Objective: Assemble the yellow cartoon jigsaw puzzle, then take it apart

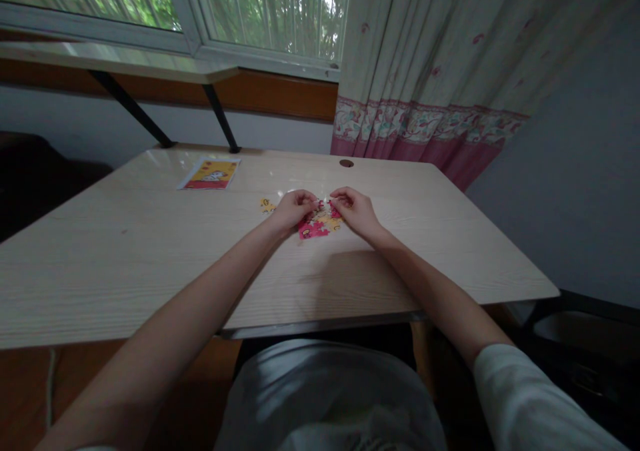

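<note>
Both my hands are over a small heap of jigsaw puzzle pieces (315,229), pink, yellow and white, in the middle of the desk. My left hand (296,211) pinches a small puzzle piece at its fingertips, on the heap's left side. Facing it, my right hand (354,209) grips a pinkish puzzle piece (334,211) between thumb and fingers. The two fingertips are a short gap apart. A few yellow pieces (267,205) lie just left of my left hand. My fingers partly hide the heap.
A picture sheet (210,173) in yellow and red lies at the desk's back left. The pale wooden desk (150,257) has a round cable hole (347,163) near its back edge. Black struts (220,117) hold a shelf at the back left. A curtain (400,124) hangs behind.
</note>
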Tool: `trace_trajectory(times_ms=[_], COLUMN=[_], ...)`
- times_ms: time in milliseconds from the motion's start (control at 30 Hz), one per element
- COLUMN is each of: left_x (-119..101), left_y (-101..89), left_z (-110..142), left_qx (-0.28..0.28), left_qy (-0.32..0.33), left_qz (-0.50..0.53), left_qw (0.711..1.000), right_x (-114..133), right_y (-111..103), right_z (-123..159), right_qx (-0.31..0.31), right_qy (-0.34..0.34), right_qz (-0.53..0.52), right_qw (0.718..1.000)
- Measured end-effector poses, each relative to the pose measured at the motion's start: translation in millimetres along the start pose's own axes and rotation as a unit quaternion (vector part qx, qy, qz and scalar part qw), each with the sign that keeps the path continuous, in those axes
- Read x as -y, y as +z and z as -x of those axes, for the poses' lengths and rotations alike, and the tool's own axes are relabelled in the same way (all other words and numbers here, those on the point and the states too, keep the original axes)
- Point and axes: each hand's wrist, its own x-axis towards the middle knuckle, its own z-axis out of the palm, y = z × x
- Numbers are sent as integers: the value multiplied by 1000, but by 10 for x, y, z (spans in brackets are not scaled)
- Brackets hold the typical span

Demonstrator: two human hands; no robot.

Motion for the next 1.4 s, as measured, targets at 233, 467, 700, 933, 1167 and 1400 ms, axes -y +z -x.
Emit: trace_trajectory(times_ms=[233,467,700,933,1167,1400], left_x=[-26,-43,-75,-81,-33,22], left_y=[21,28,31,27,2,-59], left_z=[13,29,42,40,10,-59], left_qx=[-15,-36,-39,-37,-31,-47], left_qy=[-24,-36,-39,-44,-35,36], left_qz=[-10,3,-2,-8,10,-81], left_qw=[1000,999,998,998,999,995], right_x=[53,138,196,192,172,104], right_y=[-66,-123,-53,-20,39,65], right_z=[9,41,83,82,107,96], right_qx=[28,144,247,250,226,226], right_qy=[-97,-156,-182,-184,-154,-158], right_qz=[161,174,197,204,152,130], right_qw=[982,962,931,928,950,952])
